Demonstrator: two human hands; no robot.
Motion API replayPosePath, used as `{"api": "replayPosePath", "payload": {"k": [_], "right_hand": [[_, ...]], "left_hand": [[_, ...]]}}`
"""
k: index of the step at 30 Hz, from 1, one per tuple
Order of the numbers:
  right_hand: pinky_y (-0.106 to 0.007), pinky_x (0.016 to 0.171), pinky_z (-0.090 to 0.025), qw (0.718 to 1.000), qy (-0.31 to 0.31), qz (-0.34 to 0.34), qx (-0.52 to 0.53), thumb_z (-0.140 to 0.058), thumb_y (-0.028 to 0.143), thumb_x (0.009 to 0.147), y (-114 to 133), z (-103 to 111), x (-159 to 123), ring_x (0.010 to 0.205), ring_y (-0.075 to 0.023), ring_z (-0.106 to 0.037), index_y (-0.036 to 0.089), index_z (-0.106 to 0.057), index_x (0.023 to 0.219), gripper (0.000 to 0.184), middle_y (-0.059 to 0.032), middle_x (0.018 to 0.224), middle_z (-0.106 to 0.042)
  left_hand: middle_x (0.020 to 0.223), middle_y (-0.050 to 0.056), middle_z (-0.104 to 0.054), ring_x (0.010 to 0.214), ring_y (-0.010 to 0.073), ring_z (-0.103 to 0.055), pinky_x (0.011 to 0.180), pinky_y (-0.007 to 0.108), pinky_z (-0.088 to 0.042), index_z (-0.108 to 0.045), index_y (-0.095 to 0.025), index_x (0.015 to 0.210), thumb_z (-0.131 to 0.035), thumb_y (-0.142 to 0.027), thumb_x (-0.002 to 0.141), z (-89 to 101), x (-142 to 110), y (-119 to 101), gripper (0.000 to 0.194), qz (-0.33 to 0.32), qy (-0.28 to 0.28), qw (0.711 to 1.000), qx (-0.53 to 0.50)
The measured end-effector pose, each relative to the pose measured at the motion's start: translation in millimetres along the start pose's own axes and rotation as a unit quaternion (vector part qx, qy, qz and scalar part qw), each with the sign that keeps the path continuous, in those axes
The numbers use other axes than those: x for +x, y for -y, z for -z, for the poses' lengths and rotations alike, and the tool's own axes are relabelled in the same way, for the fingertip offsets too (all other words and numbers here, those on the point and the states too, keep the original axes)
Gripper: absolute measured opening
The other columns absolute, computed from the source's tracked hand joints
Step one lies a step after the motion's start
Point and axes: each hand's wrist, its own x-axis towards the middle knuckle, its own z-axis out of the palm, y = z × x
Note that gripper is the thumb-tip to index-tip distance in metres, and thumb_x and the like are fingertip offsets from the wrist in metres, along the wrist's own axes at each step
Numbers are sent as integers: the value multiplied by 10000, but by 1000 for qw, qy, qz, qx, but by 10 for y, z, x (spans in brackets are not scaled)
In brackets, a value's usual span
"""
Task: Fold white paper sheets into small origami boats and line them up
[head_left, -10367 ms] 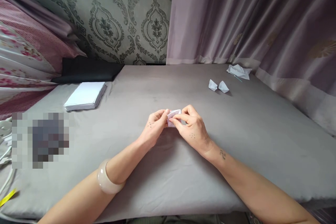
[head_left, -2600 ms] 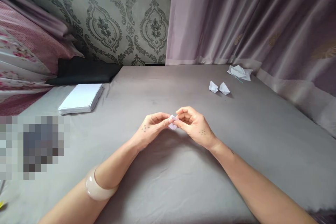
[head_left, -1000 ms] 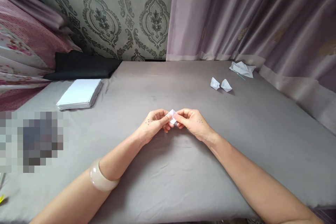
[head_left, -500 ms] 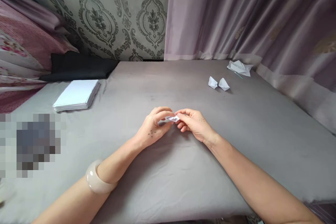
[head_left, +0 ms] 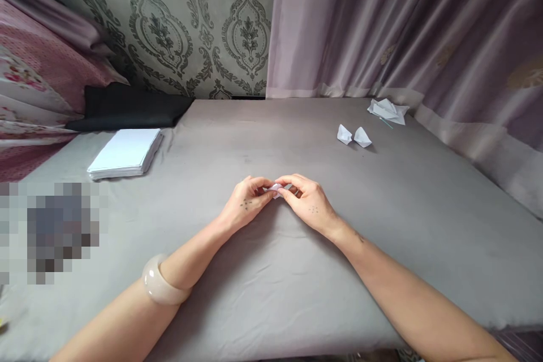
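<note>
A small piece of folded white paper point(head_left: 276, 190) is held between both hands above the middle of the grey cloth-covered table point(head_left: 271, 271). On its left side, my left hand point(head_left: 248, 201) pinches it between thumb and fingers. My right hand point(head_left: 309, 199) grips the other side, thumb nearest me and fingers curled behind. Much of the paper is hidden by the fingertips, so its full shape cannot be made out. Beyond my right hand stand two small folded white paper shapes, one point(head_left: 344, 134) beside the other point(head_left: 362, 137).
To the left lies a stack of white paper point(head_left: 125, 153), with a folded black cloth point(head_left: 131, 106) behind it. Loose folded papers point(head_left: 388, 110) and a thin light-blue strip point(head_left: 386, 123) lie far right. Curtains point(head_left: 339, 22) border the table. A blurred patch point(head_left: 59, 226) covers something at left.
My right hand has shifted slightly left and turned, its fingers now closed round the paper's right side. The left hand keeps its pinch. The folded paper sits a little further left.
</note>
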Motion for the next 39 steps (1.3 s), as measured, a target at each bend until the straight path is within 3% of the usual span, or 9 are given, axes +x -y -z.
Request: {"api": "replayPosePath", "payload": {"k": [8, 16, 26, 33, 39], "right_hand": [[-233, 659, -479, 997, -22, 48, -58, -560, 162, 861, -29, -47, -18, 679, -108, -603, 219, -676, 931, 147, -10, 861, -666], [-235, 648, -461, 991, -31, 76, -110, -552, 137, 841, 11, -70, -52, 702, -126, -596, 209, -648, 930, 150, -24, 864, -665], [-225, 630, -443, 983, -63, 73, -157, -510, 119, 805, 67, -104, -61, 634, -118, -580, 209, -629, 791, 150, -12, 779, -661], [-241, 624, -456, 990, -44, 43, -130, -521, 144, 811, 91, -67, -71, 591, -120, -587, 218, -606, 821, 113, -10, 790, -685], [-237, 617, -455, 994, -8, 49, -101, -511, 147, 819, 86, -14, -83, 589, -109, -582, 218, -583, 779, 109, 2, 785, -670]], "left_hand": [[494, -65, -346, 474, 77, -312, 455, 208, -266, -691, -178, 847, -644, -461, 786, 21, -22, -100, 294, 17, -34, 998, -56], [615, -2, -584, 538, 88, -471, 495, 197, -364, -659, -154, 802, -614, -402, 816, 2, -48, -121, 252, -11, -19, 996, -85], [594, -30, -533, 531, 73, -434, 498, 188, -346, -622, -164, 742, -585, -250, 774, 12, -49, -209, 99, -27, -34, 999, -11], [494, -69, -443, 450, 62, -368, 442, 175, -293, -593, -182, 831, -553, -281, 820, 17, -73, -138, 107, -31, -2, 999, -25], [755, -2, -599, 564, 65, -514, 568, 191, -438, -619, -188, 892, -520, -184, 819, 96, -69, -104, 124, -125, 52, 990, 28]]}}
